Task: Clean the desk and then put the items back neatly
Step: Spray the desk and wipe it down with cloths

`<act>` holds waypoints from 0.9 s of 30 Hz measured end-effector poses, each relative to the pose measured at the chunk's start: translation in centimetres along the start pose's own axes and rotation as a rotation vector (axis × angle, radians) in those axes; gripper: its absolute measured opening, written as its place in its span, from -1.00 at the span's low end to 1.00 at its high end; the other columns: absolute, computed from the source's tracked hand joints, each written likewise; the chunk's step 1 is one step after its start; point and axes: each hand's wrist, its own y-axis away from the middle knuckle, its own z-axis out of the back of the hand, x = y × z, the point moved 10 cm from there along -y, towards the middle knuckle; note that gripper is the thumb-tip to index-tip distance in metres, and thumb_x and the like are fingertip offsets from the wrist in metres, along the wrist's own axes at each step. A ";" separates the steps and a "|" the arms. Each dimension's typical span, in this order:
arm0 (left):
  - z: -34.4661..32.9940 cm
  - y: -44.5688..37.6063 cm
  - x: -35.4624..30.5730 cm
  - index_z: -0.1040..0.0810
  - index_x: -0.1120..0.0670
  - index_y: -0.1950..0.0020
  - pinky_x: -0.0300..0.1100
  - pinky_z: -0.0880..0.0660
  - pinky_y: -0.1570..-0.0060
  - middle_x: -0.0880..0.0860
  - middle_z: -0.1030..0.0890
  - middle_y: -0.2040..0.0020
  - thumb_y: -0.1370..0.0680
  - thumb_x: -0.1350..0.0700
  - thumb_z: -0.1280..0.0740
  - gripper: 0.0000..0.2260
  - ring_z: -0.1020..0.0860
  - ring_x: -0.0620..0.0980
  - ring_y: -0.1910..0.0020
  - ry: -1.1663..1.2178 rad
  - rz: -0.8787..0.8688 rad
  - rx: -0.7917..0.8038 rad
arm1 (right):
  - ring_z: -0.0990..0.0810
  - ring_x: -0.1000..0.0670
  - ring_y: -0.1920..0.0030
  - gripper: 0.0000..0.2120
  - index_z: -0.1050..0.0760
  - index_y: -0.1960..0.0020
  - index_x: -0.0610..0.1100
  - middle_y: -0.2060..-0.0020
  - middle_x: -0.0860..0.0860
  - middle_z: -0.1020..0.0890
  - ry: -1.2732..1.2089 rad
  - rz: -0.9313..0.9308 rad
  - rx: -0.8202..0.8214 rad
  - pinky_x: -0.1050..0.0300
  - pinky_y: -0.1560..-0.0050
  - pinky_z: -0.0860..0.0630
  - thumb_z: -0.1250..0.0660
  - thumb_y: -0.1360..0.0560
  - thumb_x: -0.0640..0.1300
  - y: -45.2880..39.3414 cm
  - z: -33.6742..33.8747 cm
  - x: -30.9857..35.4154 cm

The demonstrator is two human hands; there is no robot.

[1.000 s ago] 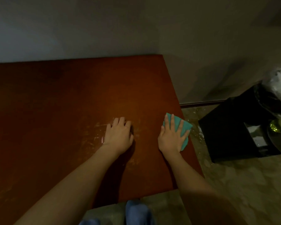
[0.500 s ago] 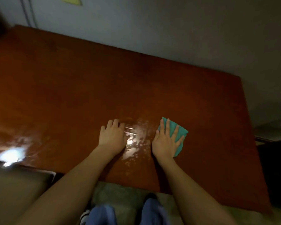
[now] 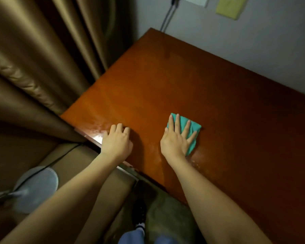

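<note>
Right hand (image 3: 176,140) presses a teal cloth (image 3: 192,131) flat on the desk (image 3: 218,103); left hand (image 3: 116,140) rests beside.

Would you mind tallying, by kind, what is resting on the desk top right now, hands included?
Hands: 2, the left hand resting near the desk's left edge, and the right hand pressing flat on the cloth.
Cloths: 1, the teal cloth.
Total: 3
</note>
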 end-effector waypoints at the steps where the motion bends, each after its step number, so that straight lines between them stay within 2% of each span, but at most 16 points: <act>1: 0.2 -0.4 1.6 -0.28 0.07 -0.40 0.01 -0.30 -0.23 0.09 -0.33 -0.35 -0.59 0.01 -0.13 -0.61 -0.27 0.12 -0.33 0.016 0.018 -0.007 | 0.29 -0.22 -0.50 -0.47 0.32 -0.53 0.05 -0.53 0.04 0.23 0.006 0.026 0.003 -0.34 -0.42 0.30 0.16 -0.65 0.06 -0.7 -0.2 2.3; 7: 0.9 -1.6 10.2 -0.28 0.03 -0.42 0.01 -0.31 -0.24 0.07 -0.33 -0.37 -0.59 -0.02 -0.15 -0.60 -0.30 0.08 -0.33 0.089 0.111 -0.075 | 0.26 -0.22 -0.51 -0.49 0.25 -0.55 0.05 -0.54 0.04 0.19 0.025 0.176 0.010 -0.33 -0.40 0.29 0.17 -0.65 0.06 -4.1 -1.1 14.7; 12: 1.0 -1.6 15.2 -0.27 0.03 -0.44 -0.01 -0.32 -0.23 0.06 -0.30 -0.39 -0.58 -0.04 -0.16 -0.57 -0.28 0.07 -0.35 0.164 0.176 -0.104 | 0.23 -0.22 -0.52 -0.49 0.21 -0.56 0.05 -0.55 0.04 0.16 0.029 0.269 0.016 -0.34 -0.42 0.26 0.16 -0.65 0.05 -5.7 -1.8 22.3; 19: 1.7 -1.8 19.3 -0.28 0.05 -0.43 -0.03 -0.33 -0.21 0.07 -0.30 -0.40 -0.59 -0.04 -0.14 -0.58 -0.29 0.06 -0.33 0.180 0.235 -0.139 | 0.21 -0.22 -0.52 -0.48 0.21 -0.56 0.04 -0.55 0.01 0.15 0.082 0.402 0.019 -0.34 -0.44 0.23 0.14 -0.65 0.06 -6.2 -2.6 29.3; 27: 3.0 -1.9 19.1 -0.35 0.06 -0.36 -0.02 -0.35 -0.18 0.08 -0.33 -0.37 -0.57 -0.02 -0.17 -0.62 -0.31 0.07 -0.31 0.153 0.241 -0.146 | 0.20 -0.20 -0.53 -0.47 0.26 -0.54 0.07 -0.55 0.02 0.17 0.185 0.629 0.042 -0.34 -0.44 0.22 0.14 -0.65 0.10 -2.8 -3.6 31.0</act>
